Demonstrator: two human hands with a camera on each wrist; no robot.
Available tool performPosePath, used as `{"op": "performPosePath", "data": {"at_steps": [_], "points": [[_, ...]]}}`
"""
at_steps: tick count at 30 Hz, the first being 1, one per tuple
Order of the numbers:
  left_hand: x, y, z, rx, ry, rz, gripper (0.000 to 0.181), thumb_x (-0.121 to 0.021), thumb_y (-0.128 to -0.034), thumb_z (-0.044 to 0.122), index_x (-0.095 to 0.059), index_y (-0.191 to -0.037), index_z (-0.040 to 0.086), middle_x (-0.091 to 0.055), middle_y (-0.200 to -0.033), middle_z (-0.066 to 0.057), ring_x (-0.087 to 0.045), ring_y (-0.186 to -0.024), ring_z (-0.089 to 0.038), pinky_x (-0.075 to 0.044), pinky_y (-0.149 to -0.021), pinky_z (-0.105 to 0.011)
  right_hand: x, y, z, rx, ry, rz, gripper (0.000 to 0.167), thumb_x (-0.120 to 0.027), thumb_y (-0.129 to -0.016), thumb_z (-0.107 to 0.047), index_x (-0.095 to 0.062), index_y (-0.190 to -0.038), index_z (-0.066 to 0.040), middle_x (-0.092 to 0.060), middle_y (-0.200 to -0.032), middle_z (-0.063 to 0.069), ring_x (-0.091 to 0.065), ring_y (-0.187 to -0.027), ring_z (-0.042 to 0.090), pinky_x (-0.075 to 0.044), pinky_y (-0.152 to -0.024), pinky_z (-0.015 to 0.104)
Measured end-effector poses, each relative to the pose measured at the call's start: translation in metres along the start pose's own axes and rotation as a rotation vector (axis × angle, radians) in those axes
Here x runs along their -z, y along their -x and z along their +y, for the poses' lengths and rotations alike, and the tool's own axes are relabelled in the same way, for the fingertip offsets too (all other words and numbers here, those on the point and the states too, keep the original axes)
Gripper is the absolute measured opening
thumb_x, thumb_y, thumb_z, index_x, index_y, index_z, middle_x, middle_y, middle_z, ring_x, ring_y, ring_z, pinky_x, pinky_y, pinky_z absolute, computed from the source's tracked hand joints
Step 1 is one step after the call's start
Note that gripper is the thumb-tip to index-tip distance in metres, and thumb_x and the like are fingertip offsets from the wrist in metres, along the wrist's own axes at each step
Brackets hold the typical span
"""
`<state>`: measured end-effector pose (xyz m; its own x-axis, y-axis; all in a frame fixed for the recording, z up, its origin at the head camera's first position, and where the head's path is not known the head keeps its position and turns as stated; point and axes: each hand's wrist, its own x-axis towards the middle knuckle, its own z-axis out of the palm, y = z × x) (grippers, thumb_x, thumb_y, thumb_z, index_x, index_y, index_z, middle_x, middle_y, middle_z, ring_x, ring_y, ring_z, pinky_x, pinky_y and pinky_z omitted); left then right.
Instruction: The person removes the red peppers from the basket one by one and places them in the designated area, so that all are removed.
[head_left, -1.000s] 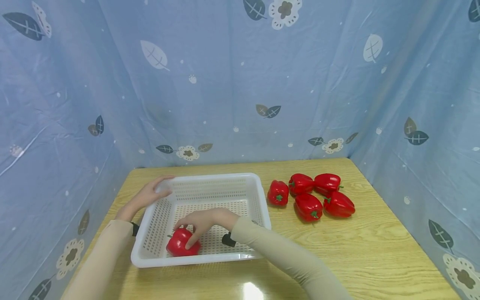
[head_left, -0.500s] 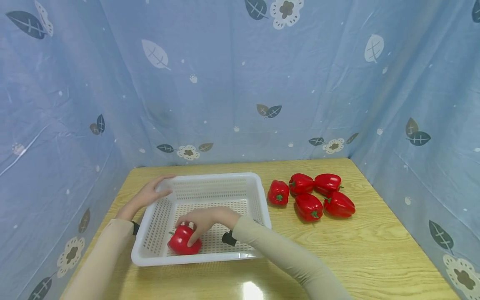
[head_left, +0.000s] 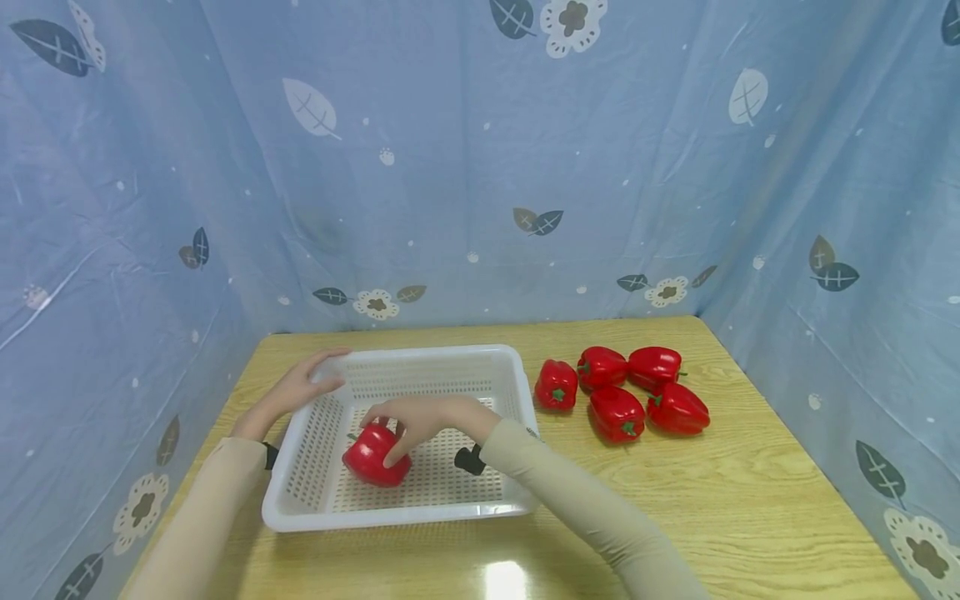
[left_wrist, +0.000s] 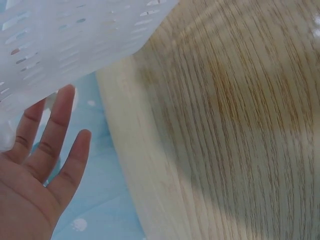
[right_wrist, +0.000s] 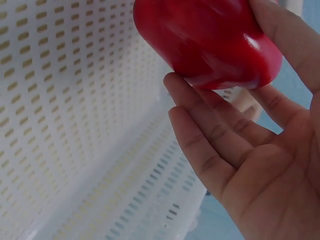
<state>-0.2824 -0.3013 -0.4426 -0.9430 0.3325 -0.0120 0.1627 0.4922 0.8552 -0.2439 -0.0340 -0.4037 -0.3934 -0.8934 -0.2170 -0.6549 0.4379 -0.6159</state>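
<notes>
A red bell pepper [head_left: 377, 456] with a green stem is gripped by my right hand [head_left: 422, 419], thumb on one side and fingers on the other. It is inside the white plastic basket [head_left: 517, 392], over the left half of its slotted floor. The right wrist view shows the pepper [right_wrist: 210, 42] apart from the floor, between thumb and fingertips. My left hand [head_left: 295, 392] holds the basket's far left corner, thumb inside the rim and fingers outside. In the left wrist view several fingers [left_wrist: 52, 132] lie by the outer wall; the thumb is hidden there.
Several more red bell peppers [head_left: 617, 414] lie grouped on the wooden table [head_left: 720, 508], right of the basket. A blue patterned curtain [head_left: 420, 167] encloses the table at the back and both sides. Light glares off the table's front.
My right hand has raised the bell pepper from the basket's near left part and shifted it slightly away from me and to the right. The left hand and basket stay put.
</notes>
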Motion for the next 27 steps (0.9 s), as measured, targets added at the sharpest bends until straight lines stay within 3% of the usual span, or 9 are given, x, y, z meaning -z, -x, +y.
{"op": "performPosePath", "data": {"at_steps": [8,17,27], "points": [[0.002,-0.002,-0.004,0.018,-0.002,-0.005,0.059,-0.061,-0.0898,0.023,-0.035,-0.142,0.023,-0.047,-0.125,-0.028,-0.068,-0.075,-0.028,-0.057,-0.054,-0.043,0.013,0.013,0.003,-0.002,-0.006,0.053,0.058,-0.076,-0.078,-0.024,-0.047,-0.128,-0.018,-0.055,-0.12,-0.002,-0.055,-0.101,0.009,-0.05,-0.077,0.015],[-0.001,0.002,0.001,-0.006,-0.032,0.011,0.057,-0.06,-0.0906,0.022,-0.036,-0.142,0.021,-0.044,-0.131,-0.026,-0.067,-0.081,-0.032,-0.058,-0.055,-0.039,0.029,0.031,0.006,0.015,-0.009,0.107,0.06,-0.075,-0.078,-0.021,-0.046,-0.13,-0.015,-0.054,-0.121,0.0,-0.053,-0.106,0.011,-0.051,-0.079,0.016],[0.001,-0.002,-0.004,-0.028,-0.072,0.019,0.057,-0.06,-0.0907,0.025,-0.036,-0.142,0.022,-0.044,-0.132,-0.024,-0.066,-0.084,-0.032,-0.058,-0.056,-0.037,0.043,0.054,0.013,0.024,-0.044,0.184,0.059,-0.075,-0.078,-0.022,-0.047,-0.129,-0.017,-0.055,-0.121,-0.003,-0.052,-0.107,0.01,-0.05,-0.082,0.018]]}}
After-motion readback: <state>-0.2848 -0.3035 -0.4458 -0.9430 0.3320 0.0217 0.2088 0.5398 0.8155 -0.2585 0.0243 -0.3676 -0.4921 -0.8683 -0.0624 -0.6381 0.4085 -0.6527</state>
